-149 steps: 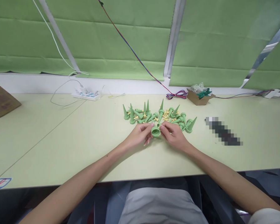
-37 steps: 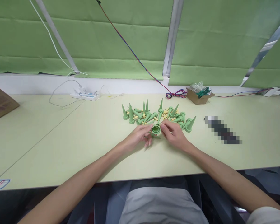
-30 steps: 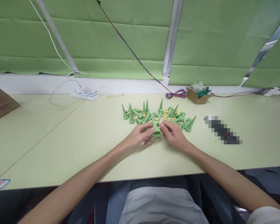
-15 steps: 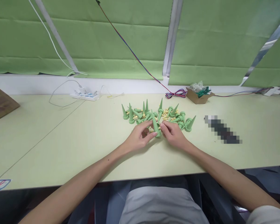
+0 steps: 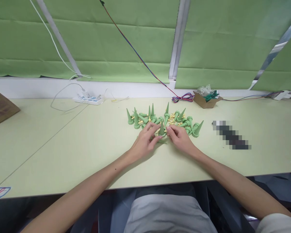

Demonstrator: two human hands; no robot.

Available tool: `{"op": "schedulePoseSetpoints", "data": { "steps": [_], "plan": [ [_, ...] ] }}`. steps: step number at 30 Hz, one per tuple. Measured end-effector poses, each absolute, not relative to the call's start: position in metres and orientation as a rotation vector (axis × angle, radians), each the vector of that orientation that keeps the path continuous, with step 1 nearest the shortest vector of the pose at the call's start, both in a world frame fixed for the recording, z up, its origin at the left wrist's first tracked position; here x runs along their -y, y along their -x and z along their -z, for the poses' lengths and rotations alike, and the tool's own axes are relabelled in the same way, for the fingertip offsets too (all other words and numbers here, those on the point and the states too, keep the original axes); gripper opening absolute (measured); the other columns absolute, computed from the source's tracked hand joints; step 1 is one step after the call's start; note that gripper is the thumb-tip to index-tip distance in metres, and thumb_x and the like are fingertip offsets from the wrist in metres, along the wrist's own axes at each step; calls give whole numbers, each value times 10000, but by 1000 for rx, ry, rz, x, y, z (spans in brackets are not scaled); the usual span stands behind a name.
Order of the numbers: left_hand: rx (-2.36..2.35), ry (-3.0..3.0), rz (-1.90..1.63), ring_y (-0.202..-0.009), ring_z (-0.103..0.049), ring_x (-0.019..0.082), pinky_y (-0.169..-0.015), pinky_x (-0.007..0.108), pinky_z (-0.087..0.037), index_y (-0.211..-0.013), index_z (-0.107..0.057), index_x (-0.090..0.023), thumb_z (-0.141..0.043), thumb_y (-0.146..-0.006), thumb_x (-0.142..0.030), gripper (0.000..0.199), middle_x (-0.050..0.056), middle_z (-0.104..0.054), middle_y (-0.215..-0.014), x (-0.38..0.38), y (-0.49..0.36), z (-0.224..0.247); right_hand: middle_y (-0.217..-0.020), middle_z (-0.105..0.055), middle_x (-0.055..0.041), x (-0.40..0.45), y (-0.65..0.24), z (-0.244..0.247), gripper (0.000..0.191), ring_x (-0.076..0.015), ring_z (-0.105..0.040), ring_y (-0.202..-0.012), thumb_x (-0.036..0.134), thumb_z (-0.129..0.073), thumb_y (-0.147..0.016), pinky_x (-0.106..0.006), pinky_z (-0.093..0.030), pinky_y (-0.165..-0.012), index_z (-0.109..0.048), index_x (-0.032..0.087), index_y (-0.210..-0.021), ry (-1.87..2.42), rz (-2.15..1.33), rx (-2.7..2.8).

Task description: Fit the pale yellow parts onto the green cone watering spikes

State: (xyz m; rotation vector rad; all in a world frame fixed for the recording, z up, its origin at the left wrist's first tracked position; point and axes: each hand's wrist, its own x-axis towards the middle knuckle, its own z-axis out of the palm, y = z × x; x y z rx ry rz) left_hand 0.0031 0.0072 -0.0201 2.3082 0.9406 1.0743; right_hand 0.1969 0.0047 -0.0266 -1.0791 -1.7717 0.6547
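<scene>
My left hand point(image 5: 146, 139) has its thumb and fingers around a green plastic spike point(image 5: 161, 130), a cone with a wider cap, whose point faces up and away. Close against it on the right, my right hand point(image 5: 179, 136) is closed in a pinch by the spike's edge; whatever sits between those fingertips is hidden. A thin green tip point(image 5: 163, 142) shows on the table beneath my left thumb. Just beyond both hands lies a spread of similar green spikes point(image 5: 136, 121), some standing on their caps and others lying down, with small yellow pieces point(image 5: 173, 118) among them.
A small cardboard box point(image 5: 207, 102) with clear plastic and dark green material stands at the back. Beside it is a coiled red-blue cable point(image 5: 183, 97). A white power strip point(image 5: 89, 99) is at back left, a brown object point(image 5: 2, 108) at far left, a pixelated item point(image 5: 232, 136) on the right.
The spike in my left hand has tilted and looks shorter than before. A green tip now shows under my left thumb. My right hand stays pinched in nearly the same place.
</scene>
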Motion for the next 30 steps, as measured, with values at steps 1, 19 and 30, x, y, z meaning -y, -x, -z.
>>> {"op": "schedulePoseSetpoints", "data": {
  "steps": [1,19,30],
  "plan": [
    [-967,-2283,-1088,-708,-543,114,-595,234,-463,-1205,-550,-218,-527,-950,-285,265,83,-538,-1118,-7,-4,19,-547,-389,40,-5,-197,27,439,-118,-355,-518,466,-431,-996,-278,-292,-525,-434,204,-644,1078,-659,1750],
    [-928,-1668,-787,-494,-512,111,-472,245,-393,-713,-686,-113,-355,-930,-682,694,68,-625,-658,-8,-6,9,-633,-455,24,1,-197,25,299,-121,-390,-564,366,-450,-999,-273,-318,-554,-515,202,-758,978,-531,1840],
    [-904,-1722,-808,-465,-485,107,-491,247,-390,-706,-581,-157,-512,-898,-620,506,-20,-492,-510,-9,-2,11,-624,-448,32,0,-199,27,255,-126,-387,-548,359,-445,-1000,-272,-313,-544,-521,212,-806,989,-535,1855]
  ]
}}
